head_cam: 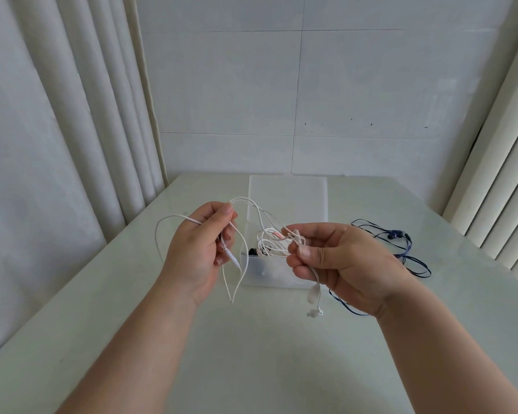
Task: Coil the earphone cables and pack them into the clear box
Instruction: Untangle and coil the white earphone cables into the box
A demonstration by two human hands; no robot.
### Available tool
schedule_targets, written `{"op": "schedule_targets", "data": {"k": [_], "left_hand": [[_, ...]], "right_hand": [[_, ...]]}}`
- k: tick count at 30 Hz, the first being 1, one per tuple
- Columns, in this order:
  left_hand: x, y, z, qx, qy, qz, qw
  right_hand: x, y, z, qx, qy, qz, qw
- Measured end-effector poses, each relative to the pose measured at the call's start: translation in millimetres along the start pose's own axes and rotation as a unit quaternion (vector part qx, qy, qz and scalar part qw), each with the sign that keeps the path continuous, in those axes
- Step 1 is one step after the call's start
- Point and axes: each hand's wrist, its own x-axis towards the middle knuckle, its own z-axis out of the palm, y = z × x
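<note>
L hand (pixel 196 249) & R hand (pixel 341 264) are both up over the table (pixel 251 360), just near of the box (pixel 287 189). L fingers are curled round the white cable (pixel 243 199), thumb + index pinching it; the plug end (pixel 233 258) & two loops hang below. R thumb + fingers pinch a small coil of the same cable, w/ the earbuds (pixel 313 292) dangling under. Sth black (pixel 252 251) sits in the box's near-left corner. Blue earphones (pixel 401 238) lie loose on the table, right of the box.
</note>
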Motion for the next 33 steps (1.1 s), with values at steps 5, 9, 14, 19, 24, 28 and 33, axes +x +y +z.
{"op": "schedule_targets", "data": {"k": [5, 9, 14, 19, 24, 28, 33], "left_hand": [[0.2, -0.8, 0.2, -0.004, 0.000, -0.001, 1.000], [0.7, -1.3, 0.2, -0.005, 0.001, 0.000, 1.000], [0.1, -1.2, 1.3, 0.002, 0.000, 0.002, 1.000], [-0.6, -0.9, 1.4, 0.010, 0.000, 0.001, 1.000], [-0.7, -0.6, 2.7, 0.014, -0.001, -0.001, 1.000], [-1.7, -1.1, 3.0, 0.013, -0.002, -0.002, 1.000], [-1.7, -0.9, 3.9, 0.018, -0.002, -0.001, 1.000]], "right_hand": [[0.1, 1.2, 1.6, -0.026, 0.013, -0.016, 0.999], [1.6, 2.2, 1.1, -0.023, 0.032, -0.038, 0.998], [4.5, 5.6, -0.4, -0.041, 0.052, -0.050, 0.997], [6.1, 6.7, -0.7, -0.039, 0.072, -0.060, 0.995], [7.1, 8.9, 0.0, -0.105, 0.099, -0.050, 0.988], [8.1, 9.5, -0.2, -0.126, 0.136, -0.049, 0.981], [9.1, 9.0, 2.6, -0.120, 0.160, -0.057, 0.978]]}}
